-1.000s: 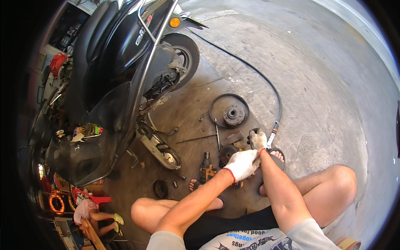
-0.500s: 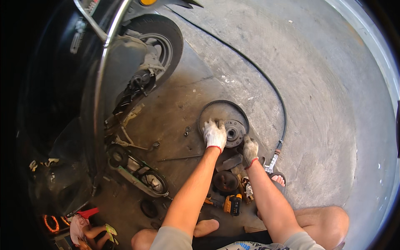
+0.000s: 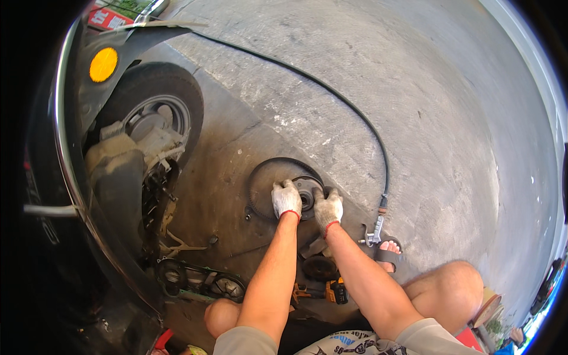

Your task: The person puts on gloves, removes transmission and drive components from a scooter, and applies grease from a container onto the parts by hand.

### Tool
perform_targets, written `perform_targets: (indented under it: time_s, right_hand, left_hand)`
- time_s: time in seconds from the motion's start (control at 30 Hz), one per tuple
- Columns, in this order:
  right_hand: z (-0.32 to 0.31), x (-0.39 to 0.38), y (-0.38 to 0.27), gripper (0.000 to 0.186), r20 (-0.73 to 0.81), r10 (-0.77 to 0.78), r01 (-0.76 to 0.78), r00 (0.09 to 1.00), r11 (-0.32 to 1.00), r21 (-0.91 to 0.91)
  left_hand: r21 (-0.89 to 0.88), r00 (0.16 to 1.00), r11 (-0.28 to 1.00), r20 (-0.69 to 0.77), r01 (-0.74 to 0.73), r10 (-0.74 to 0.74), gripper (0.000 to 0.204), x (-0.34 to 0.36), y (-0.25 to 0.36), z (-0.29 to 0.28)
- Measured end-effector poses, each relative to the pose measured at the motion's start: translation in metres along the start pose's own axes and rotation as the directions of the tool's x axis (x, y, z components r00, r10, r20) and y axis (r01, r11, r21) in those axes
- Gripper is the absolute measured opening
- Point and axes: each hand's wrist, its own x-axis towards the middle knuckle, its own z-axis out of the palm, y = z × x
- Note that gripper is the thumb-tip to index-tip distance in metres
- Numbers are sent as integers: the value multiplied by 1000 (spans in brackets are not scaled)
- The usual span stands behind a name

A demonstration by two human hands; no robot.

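Note:
A round grey metal clutch pulley (image 3: 306,188) is between my two hands, low over the floor. A toothed black drive belt (image 3: 260,168) loops out from it to the left. My left hand (image 3: 286,199), in a white knit glove with a red cuff, is closed on the pulley's left side. On the opposite side my right hand (image 3: 328,208), gloved alike and dirtier, has its fingers bent over the pulley's rim and the belt. The gloves hide the outer edges of the pulley and part of the belt.
At left stands a scooter with its rear wheel (image 3: 157,109) showing. An open engine cover (image 3: 201,279) lies below it. Nearer me are a dark round part (image 3: 319,268) and a yellow-black cordless tool (image 3: 336,291). A black hose (image 3: 355,109) ends in an air gun (image 3: 374,234) by my foot.
My right hand has come up from the pulley's lower right edge to grip its right side. The belt loop now reaches further left. The view has shifted, showing more of the scooter's rear.

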Motion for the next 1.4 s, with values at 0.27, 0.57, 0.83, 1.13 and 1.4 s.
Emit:
perform_targets:
  time_s: [0.27,0.57,0.83,1.13,1.4]
  right_hand:
    - [-2,-4,4,51,-13,-42,41,999,997,-63]
    - [2,-9,-7,43,-48,-52,46,997,991,-126]
    - [0,0,8,43,-66,-107,108,992,994,16]
    - [1,14,22,46,-19,-222,222,975,975,8]
    - [13,4,20,49,8,-228,228,974,974,2]
  left_hand:
    - [74,999,997,24,28,-30,46,-5,12,-1]
    - [97,999,995,19,-38,37,40,12,1,6]
    - [-87,996,994,-43,71,-75,40,2,-3,17]
    - [24,978,978,-42,206,-204,49,0,6,20]
    - [-213,975,962,-103,170,-195,42,21,-34,24]
